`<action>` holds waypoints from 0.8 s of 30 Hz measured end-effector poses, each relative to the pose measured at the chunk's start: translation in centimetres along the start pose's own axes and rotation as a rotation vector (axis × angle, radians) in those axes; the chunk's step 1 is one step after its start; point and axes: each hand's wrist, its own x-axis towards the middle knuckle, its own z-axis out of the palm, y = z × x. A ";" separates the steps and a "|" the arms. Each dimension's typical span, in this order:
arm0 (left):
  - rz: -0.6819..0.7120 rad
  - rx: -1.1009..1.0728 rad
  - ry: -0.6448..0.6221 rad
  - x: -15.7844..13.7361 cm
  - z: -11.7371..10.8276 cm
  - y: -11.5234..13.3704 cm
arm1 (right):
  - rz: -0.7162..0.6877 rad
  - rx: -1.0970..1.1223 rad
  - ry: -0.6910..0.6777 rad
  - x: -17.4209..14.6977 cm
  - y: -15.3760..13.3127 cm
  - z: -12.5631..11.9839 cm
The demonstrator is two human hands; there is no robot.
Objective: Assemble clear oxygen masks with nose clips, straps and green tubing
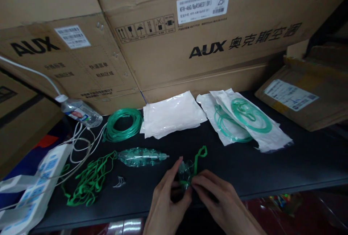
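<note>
Near the table's front edge, my left hand (170, 195) curls around a clear greenish oxygen mask (185, 169), thumb and fingers closed on its sides. My right hand (213, 188) pinches a green elastic strap (196, 162) at the mask's side; the strap's loose end curls up above the fingers. Part of the mask is hidden by my fingers. Behind and to the left lies a stack of clear green masks (143, 157). Farther left are a tangle of green elastic straps (88, 182) and a few small metal strips (119, 181).
A coil of green tubing (122, 124), white packets (174, 114) and packets with green tubing (250, 115) lie along the back. A water bottle (80, 111) leans near a power strip (45, 184) with cables at left. A large cardboard box (163, 61) stands behind; another box (301, 90) is at right.
</note>
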 end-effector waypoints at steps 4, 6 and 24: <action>-0.025 -0.021 -0.023 0.0 -0.2 0.3 | 0.018 -0.057 -0.033 0.1 0.4 -0.2; -0.028 -0.033 -0.034 0.0 -0.1 0.3 | 0.020 -0.078 -0.067 0.2 0.6 -0.4; 0.627 0.424 0.282 0.2 1.0 -2.4 | 0.081 -0.105 -0.013 0.7 -1.0 0.7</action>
